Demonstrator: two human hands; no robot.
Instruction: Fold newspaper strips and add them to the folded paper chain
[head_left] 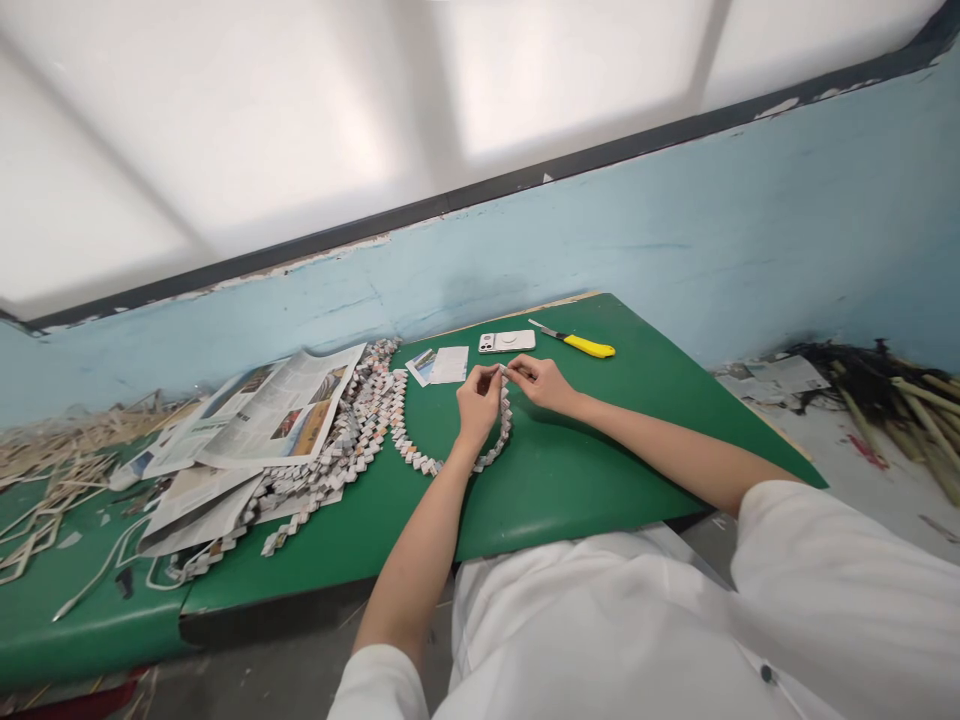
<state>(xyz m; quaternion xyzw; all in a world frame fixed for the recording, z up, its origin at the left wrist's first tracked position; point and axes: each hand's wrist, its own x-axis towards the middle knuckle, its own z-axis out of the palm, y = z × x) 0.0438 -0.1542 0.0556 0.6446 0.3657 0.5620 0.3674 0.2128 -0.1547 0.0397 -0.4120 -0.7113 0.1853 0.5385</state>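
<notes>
A zigzag chain of folded paper (420, 462) curves over the green table top, from a pile of similar chains on the left round to my hands. My left hand (480, 400) is closed in a pinch on the chain's upper end. Close beside it, my right hand (544, 384) pinches at the same end, its fingertips nearly meeting those of the left. A small pale bit shows between the fingertips, too small to make out fully. Behind my hands lie small cut paper pieces (450, 364) and a white phone (508, 342).
A yellow-handled knife (589, 346) with its blade out lies at the back right. Newspaper sheets (281, 415) cover part of the paper chain pile (360, 430). A white cable (101, 580) and thin pale strips (52, 490) lie far left. A blue wall (675, 240) stands behind the table (570, 490).
</notes>
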